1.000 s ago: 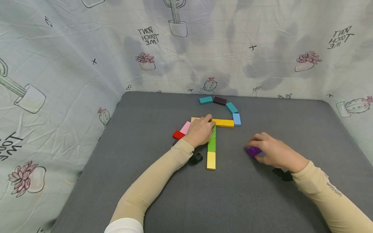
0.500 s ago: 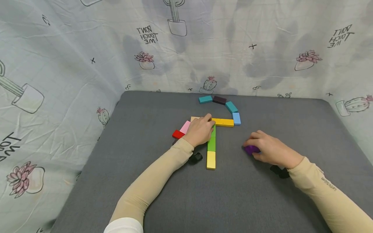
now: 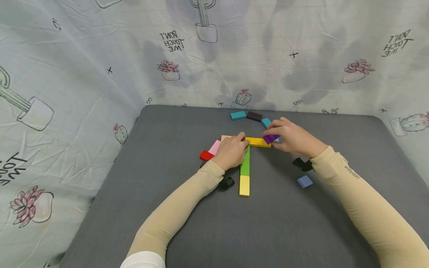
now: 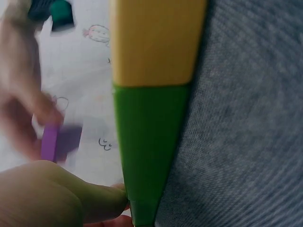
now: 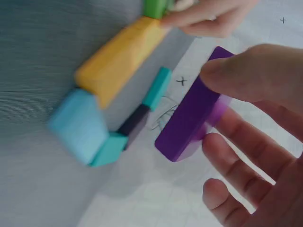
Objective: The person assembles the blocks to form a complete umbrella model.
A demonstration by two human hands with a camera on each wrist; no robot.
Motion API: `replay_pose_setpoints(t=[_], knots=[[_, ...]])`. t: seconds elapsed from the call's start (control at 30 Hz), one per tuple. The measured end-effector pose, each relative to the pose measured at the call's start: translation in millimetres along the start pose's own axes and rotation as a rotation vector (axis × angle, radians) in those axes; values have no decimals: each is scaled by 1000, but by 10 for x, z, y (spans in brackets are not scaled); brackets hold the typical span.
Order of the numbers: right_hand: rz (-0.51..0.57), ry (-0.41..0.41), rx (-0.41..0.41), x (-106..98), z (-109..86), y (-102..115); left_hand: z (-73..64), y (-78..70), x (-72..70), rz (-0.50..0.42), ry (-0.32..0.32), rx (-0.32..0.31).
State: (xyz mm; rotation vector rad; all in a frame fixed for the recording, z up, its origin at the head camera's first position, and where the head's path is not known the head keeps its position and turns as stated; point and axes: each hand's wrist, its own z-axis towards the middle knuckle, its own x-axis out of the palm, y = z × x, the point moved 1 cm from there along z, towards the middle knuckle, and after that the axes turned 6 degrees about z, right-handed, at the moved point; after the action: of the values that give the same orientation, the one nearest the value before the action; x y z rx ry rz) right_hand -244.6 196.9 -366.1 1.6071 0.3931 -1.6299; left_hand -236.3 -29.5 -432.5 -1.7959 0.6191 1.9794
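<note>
While right hand [image 3: 292,138] pinched smooth purple rectangular block [image 3: 270,139] between thumb and fingertips, likely for control, left hand [image 3: 232,150], fingers bent, touched smooth light-green rectangular block [image 3: 246,153], maybe steadying it; couldn't tell if gripped.

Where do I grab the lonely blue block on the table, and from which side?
I'd pinch two opposite edges of the blue block, coming down from above on its left: it lies flat, nothing touches its edges, and the right sleeve is on its other side.
</note>
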Motion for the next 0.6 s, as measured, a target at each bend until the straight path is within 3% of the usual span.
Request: replay_pose_setpoints(t=[0.27, 0.6], knots=[[75, 22, -11, -17, 748, -17, -6, 1, 15, 27, -44, 25], [128, 126, -71, 182, 1538, 34, -26, 6, 14, 80, -131, 57]])
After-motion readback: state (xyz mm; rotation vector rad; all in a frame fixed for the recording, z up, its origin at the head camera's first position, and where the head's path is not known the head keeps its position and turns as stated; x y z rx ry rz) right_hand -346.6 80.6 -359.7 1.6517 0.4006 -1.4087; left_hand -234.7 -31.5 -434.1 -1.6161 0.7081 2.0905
